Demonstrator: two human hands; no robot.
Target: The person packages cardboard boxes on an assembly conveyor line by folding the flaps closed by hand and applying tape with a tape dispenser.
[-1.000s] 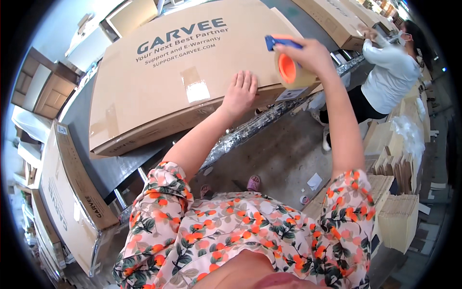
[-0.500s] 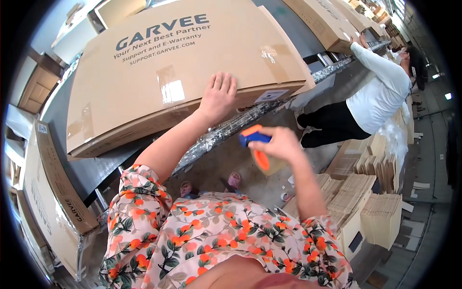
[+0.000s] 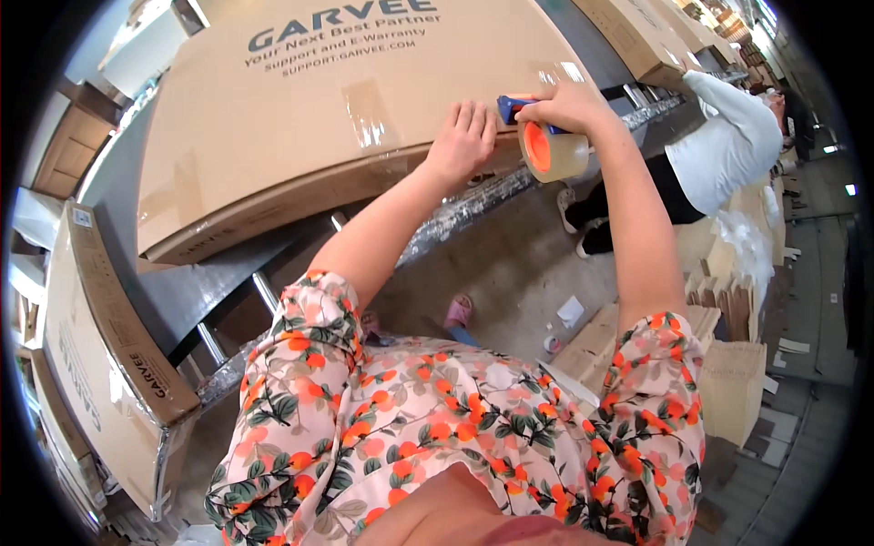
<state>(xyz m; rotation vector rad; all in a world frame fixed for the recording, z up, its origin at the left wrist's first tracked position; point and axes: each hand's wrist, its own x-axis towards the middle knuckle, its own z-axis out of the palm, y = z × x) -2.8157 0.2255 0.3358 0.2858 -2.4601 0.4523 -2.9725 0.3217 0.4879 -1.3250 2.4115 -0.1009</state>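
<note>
A large flat cardboard box (image 3: pixel 282 136) lies in front of me on a roller conveyor, with strips of clear tape across its near edge. Flat on the box top near that edge rests my left hand (image 3: pixel 462 141), fingers stretched and holding nothing. My right hand (image 3: pixel 564 107) grips a blue and orange tape dispenser (image 3: pixel 517 109) loaded with a wide roll of clear tape (image 3: pixel 572 156). The dispenser's head is at the box's near edge, just right of my left hand. Whether tape touches the cardboard there I cannot make out.
Another box (image 3: pixel 118 364) stands at the left end, and more boxes (image 3: pixel 637 36) lie farther along the conveyor (image 3: pixel 455 214). A co-worker in a white top (image 3: pixel 728 159) bends over those boxes. Stacked cardboard pieces (image 3: pixel 733 382) stand at the right, beside the floor (image 3: pixel 510 282).
My right hand has swung up and forward with the tape dispenser, from over the floor to the box's near edge. My left hand has shifted right along the box. The co-worker leans farther over.
</note>
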